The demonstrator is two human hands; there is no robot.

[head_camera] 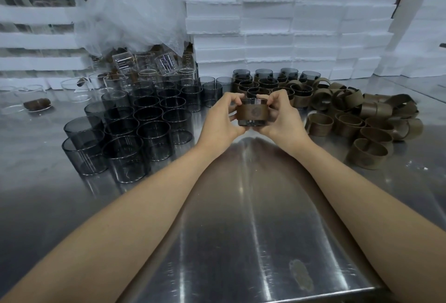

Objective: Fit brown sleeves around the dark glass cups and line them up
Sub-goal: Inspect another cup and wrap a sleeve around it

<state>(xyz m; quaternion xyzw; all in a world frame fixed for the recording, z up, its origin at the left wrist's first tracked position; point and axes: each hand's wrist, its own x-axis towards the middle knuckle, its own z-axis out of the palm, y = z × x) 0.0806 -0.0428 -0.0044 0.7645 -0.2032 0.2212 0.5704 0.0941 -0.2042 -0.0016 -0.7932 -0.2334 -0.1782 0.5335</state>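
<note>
Held cup [252, 123]: translucent smoky grey glass. Its sleeve [252, 112]: matte olive-brown with 1 faint round emblem on the front face. Bare cups [135, 131]: the same smoky grey, darker where they overlap. Loose sleeves [362, 114]: olive-brown. Beakers [166, 63]: clear glass with thin pale graduation lines. Foam blocks [265, 25]: plain white. Counter [241, 218]: brushed silver-grey steel with pale streaked reflections and 1 dull grey-brown smudge.

Steel table [241, 230] with bare dark cups [149, 121] left, loose brown sleeves [362, 114] right.
</note>
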